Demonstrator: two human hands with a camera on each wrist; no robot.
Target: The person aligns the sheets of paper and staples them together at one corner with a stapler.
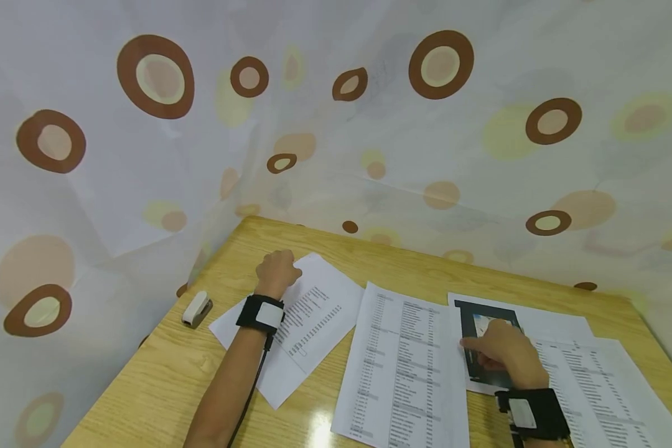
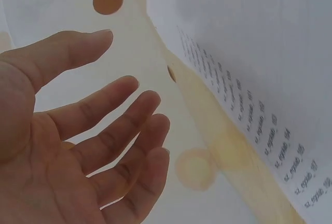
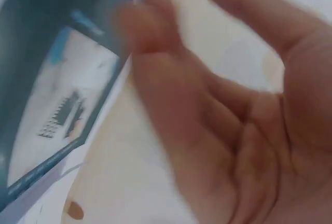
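Observation:
My left hand [image 1: 278, 272] is over the upper edge of a tilted printed sheet [image 1: 319, 323]. In the left wrist view its fingers [image 2: 111, 107] are loosely bent and apart, holding nothing. Over a sheet with a dark printed picture [image 1: 484, 367] is my right hand [image 1: 506, 351], thumb toward the left. The right wrist view shows that hand blurred, with bent fingers [image 3: 166, 89] and nothing visible in them. Whether it touches the sheet I cannot tell. Between the hands lies a long printed list [image 1: 406, 367].
A small white-and-grey stapler [image 1: 196, 309] stands at the table's left edge. More printed sheets [image 1: 599, 386] lie at the right, overlapping the picture sheet. The wooden table [image 1: 145, 398] meets a patterned curtain [image 1: 369, 143] at the back and left.

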